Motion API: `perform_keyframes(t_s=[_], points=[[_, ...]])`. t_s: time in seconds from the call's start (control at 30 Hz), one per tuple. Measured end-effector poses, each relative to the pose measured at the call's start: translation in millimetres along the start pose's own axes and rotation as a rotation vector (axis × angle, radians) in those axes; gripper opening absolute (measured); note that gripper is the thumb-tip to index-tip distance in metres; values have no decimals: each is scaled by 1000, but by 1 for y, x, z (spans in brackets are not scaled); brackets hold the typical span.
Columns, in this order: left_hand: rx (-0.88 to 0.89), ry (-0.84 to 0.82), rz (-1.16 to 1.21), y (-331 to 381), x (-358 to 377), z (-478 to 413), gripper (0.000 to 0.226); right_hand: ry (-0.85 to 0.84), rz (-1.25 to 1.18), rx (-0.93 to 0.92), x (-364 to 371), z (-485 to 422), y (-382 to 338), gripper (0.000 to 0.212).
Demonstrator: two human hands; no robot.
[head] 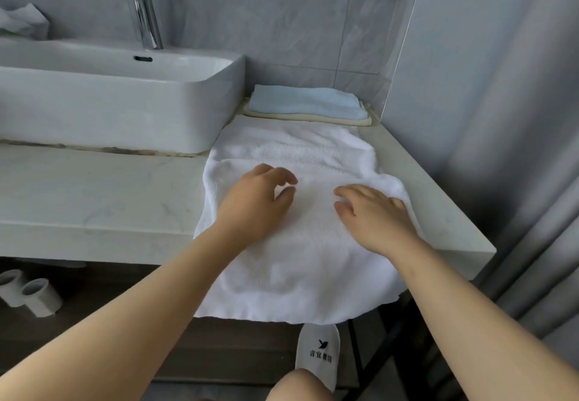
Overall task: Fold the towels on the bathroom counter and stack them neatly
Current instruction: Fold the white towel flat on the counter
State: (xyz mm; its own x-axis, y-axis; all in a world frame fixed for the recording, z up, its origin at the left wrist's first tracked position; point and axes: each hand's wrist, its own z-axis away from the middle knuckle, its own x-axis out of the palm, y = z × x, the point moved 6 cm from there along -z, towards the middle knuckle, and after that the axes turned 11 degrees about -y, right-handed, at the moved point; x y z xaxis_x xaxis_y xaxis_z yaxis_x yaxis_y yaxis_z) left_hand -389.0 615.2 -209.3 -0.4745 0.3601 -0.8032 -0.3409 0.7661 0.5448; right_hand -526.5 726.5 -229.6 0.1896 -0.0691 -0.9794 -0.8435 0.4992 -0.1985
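A white towel (291, 150) lay spread lengthwise on the pale desk (94, 187) beside the sink (125, 103), its near end hanging over the front edge. The left hand (255, 201) rested on the cloth with fingers loosely curled, gripping nothing. The right hand (376, 215) lay released and flat on it, just beside the left. At the back by the wall, a folded blue towel (307, 101) sat on a folded cream towel (313, 120). This looked like smoothing before a fold; next, both hands would likely need to take the hanging end and bring it over.

Both hands (316, 209) flat on white towel (291, 269), counter (94, 194).
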Motion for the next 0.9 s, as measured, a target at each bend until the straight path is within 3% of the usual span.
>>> perform_keyframes(t_s=[0.07,0.2,0.37,0.5,0.63,0.9], points=[[114,-96,-50,4,1,14,30,12,-11,-2,-1,-1,-1,39],[289,-309,-324,6,14,33,65,53,-20,-10,-3,2,-2,38],[322,-221,-268,3,8,33,36,214,-412,-268,-17,25,-5,14],[244,-193,-213,4,2,28,14,30,-59,-404,-6,37,-15,44],[209,-229,-219,10,-5,25,16,24,-103,-382,-14,39,-18,14],[128,-291,67,9,-30,-14,14,-80,-576,-219,-45,6,-11,17]])
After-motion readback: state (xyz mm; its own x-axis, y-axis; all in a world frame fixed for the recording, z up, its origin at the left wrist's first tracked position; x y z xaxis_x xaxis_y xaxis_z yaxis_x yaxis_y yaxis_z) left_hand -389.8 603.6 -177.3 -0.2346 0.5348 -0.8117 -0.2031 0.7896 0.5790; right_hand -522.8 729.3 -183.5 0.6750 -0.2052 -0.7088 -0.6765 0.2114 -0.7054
